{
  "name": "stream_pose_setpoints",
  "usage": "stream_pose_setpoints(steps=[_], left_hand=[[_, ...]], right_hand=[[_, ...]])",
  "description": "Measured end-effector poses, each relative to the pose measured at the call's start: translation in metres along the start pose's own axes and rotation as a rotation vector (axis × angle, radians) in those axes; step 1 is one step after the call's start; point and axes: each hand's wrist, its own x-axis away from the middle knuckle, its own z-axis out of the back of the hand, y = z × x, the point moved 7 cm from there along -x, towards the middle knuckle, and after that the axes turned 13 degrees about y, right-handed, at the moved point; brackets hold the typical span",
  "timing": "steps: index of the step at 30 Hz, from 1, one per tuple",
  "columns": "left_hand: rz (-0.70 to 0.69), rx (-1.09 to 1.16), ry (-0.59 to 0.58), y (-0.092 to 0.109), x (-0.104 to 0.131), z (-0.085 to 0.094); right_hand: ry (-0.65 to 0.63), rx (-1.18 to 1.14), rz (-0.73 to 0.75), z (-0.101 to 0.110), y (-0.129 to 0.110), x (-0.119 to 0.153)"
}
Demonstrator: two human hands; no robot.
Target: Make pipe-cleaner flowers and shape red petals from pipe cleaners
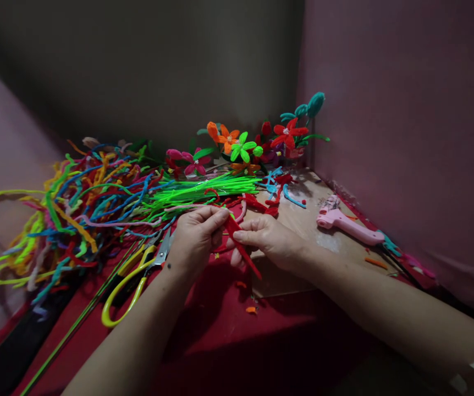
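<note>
Both of my hands are closed around one folded strip of red pipe cleaner [248,258]. My left hand [193,234] pinches its upper end between thumb and fingertips, beside a small bit of bright green. Lower down, my right hand [268,239] grips the same red strip, and its free end slants down to the right. Just left of my left hand lie scissors with yellow handles [141,289], next to yellow-handled pliers [136,258]. Behind my hands are a bundle of bright green pipe cleaners [208,187] and loose red pieces [257,203].
A tangled heap of coloured pipe cleaners [84,192] fills the left. Finished fuzzy flowers [243,147] stand against the back wall. On the right, a pink glue gun [350,224] rests on a brown board [290,280]. Orange scraps [251,310] dot the red cloth [229,335].
</note>
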Motion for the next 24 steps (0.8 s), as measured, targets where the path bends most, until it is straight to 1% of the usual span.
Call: stream_pose_setpoints(steps=[2, 5, 8, 13, 17, 21, 22, 24], left_hand=[[-0.019, -0.047, 0.013, 0.001, -0.001, 0.002], [-0.054, -0.114, 0.034, 0.002, 0.000, 0.002], [-0.098, -0.182, 0.051, 0.005, 0.001, -0.001], [-0.125, -0.261, 0.064, 0.006, 0.004, -0.003], [-0.172, -0.331, 0.077, 0.008, 0.006, -0.003], [-0.141, -0.294, 0.042, 0.004, 0.006, -0.007], [-0.142, -0.264, 0.046, 0.005, 0.006, -0.006], [-0.189, -0.211, 0.051, 0.010, 0.006, -0.005]], right_hand=[[0.016, 0.004, 0.048, 0.002, -0.001, -0.002], [0.085, 0.007, 0.155, 0.007, -0.005, -0.005], [0.115, 0.021, 0.184, 0.008, -0.005, -0.005], [0.136, -0.016, 0.131, 0.009, -0.002, -0.007], [0.117, -0.100, 0.076, 0.010, 0.005, -0.010], [0.139, -0.168, 0.060, 0.013, 0.008, -0.013], [0.160, -0.193, 0.060, 0.015, 0.008, -0.014], [0.228, -0.277, 0.036, 0.020, 0.008, -0.016]])
